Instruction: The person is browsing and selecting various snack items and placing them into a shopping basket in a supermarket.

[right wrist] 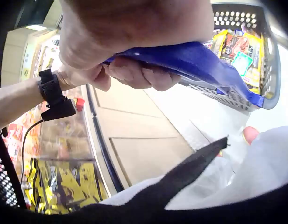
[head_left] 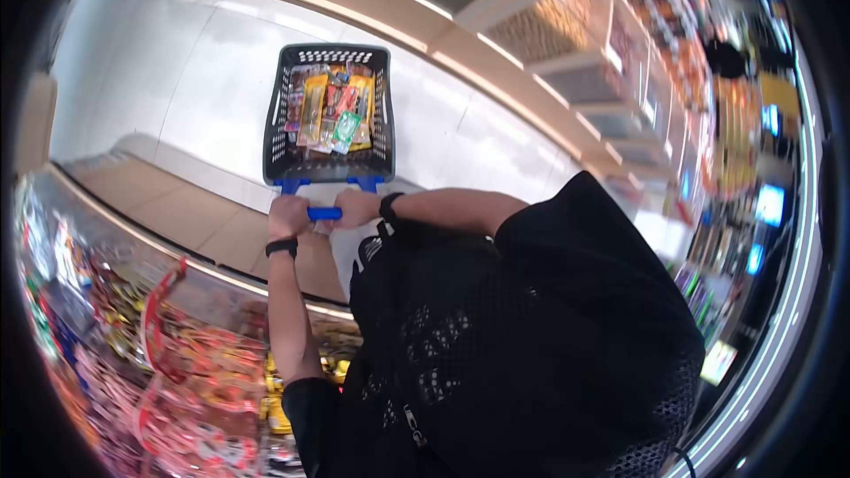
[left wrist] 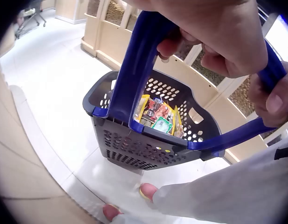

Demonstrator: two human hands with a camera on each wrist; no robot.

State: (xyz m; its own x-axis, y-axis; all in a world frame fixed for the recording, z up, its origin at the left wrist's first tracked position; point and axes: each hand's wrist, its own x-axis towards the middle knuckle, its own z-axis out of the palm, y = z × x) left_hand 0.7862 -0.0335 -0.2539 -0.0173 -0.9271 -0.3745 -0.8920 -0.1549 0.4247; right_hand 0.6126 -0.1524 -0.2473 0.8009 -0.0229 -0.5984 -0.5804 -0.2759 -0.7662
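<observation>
Both hands grip the blue handle of a dark grey shopping basket cart. My left hand is curled round the handle's left end, my right hand round its right end, with a short stretch of blue showing between them. In the left wrist view, fingers of the left hand wrap under the bar. The perforated basket stands ahead of the hands, joined to the handle by blue arms. Inside lie several packaged snacks: yellow packets, a red packet and a green-and-white one.
Wooden bins of loose goods line the right side of the aisle. A shelf of bright packaged snacks runs along the left, above a beige base. Pale floor tiles stretch ahead. Yellow packs show in the right wrist view.
</observation>
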